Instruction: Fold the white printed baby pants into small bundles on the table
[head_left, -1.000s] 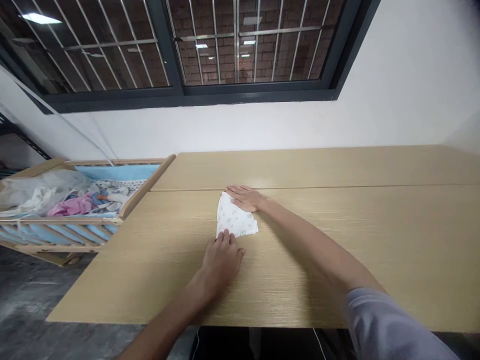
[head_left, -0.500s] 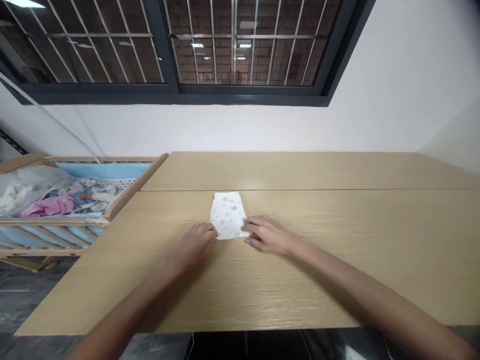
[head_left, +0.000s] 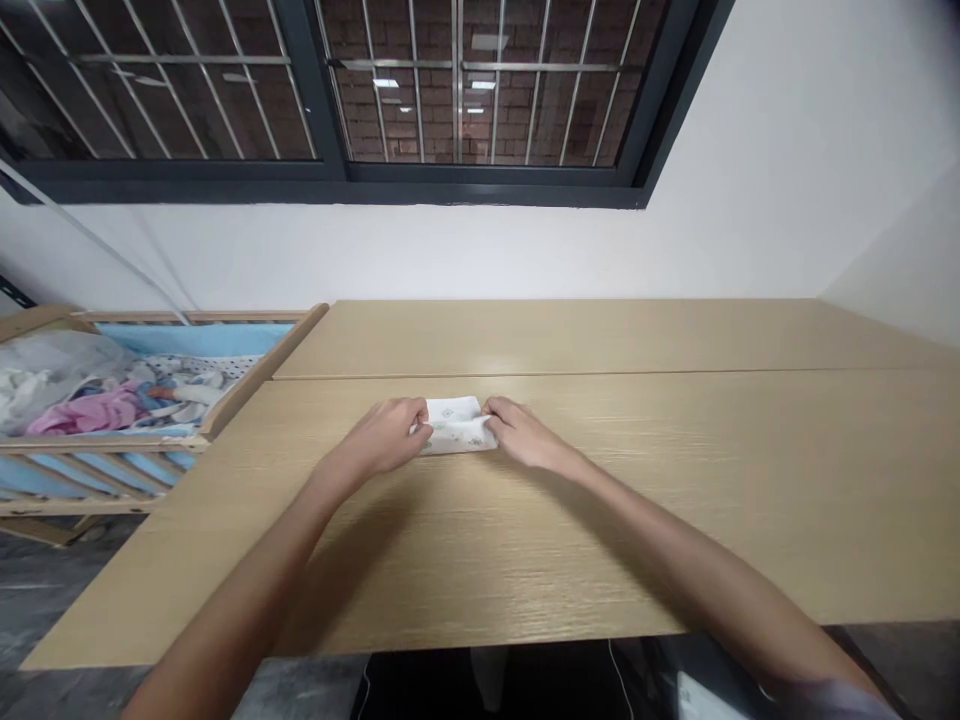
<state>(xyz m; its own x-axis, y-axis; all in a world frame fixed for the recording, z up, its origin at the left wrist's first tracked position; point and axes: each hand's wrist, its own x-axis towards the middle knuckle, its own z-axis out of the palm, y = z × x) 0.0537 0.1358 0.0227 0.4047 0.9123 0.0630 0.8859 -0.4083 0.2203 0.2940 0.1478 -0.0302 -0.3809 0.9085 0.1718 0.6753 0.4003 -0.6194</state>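
A small white cloth (head_left: 456, 436) with a faint printed pattern lies on the wooden table, its near part folded up over the far part. My left hand (head_left: 391, 432) pinches the cloth at its left side, fingers closed on the edge. At the right side, my right hand (head_left: 525, 430) grips the folded edge between thumb and fingers. The fingertips cover both side edges of the cloth.
The pale wooden table (head_left: 675, 480) has a seam running across its far part. To the left stands a wooden crib (head_left: 262, 380) with blue lining, holding a pink cloth (head_left: 90, 410) and other fabrics. A barred window (head_left: 480, 185) is set in the white wall behind.
Both hands have moved away from me, carrying the near edge of the cloth up and over, so it is now folded shorter. The view has shifted slightly.
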